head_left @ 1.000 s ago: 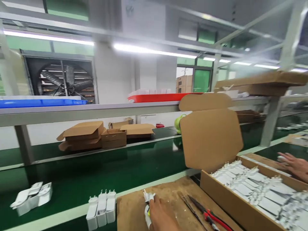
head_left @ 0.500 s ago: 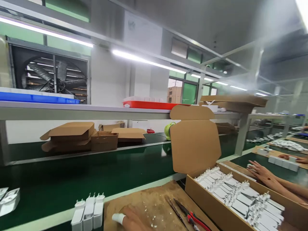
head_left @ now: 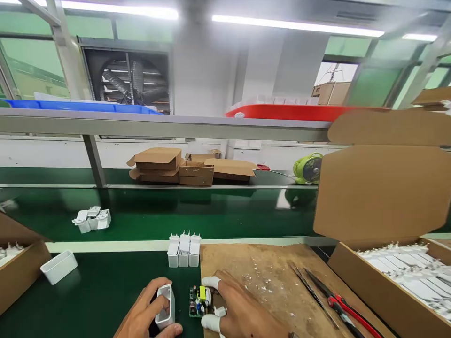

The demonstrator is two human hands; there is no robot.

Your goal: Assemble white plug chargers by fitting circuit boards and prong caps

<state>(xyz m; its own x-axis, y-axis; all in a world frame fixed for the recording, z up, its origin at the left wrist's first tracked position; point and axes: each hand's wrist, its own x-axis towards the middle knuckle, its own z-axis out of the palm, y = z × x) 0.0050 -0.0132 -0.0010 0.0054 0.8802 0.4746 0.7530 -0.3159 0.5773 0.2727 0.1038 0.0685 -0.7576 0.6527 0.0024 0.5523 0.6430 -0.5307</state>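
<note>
At the bottom of the view my left hand (head_left: 148, 314) grips a white, open-ended plastic charger shell (head_left: 165, 306), held upright. Just right of it, my right hand (head_left: 239, 312), with white finger cots on two fingertips, pinches a small green circuit board (head_left: 198, 302) with a yellow part on it. The board sits at the left edge of a worn brown work board (head_left: 268, 281). Three white plug-top chargers (head_left: 183, 249) stand in a row just beyond my hands.
A cardboard box of white chargers (head_left: 405, 272) with its lid up stands at right. Red-handled cutters (head_left: 338, 303) and tweezers lie on the work board. A white shell (head_left: 59, 266), a carton corner (head_left: 17, 267) and loose chargers (head_left: 91, 218) lie left on the green belt. Flat cartons (head_left: 183, 169) and a green fan (head_left: 308, 169) sit behind.
The view has swung left and down. My left hand has come into view holding a white shell, and my right hand now pinches a circuit board. The other person's hands at right have left view.
</note>
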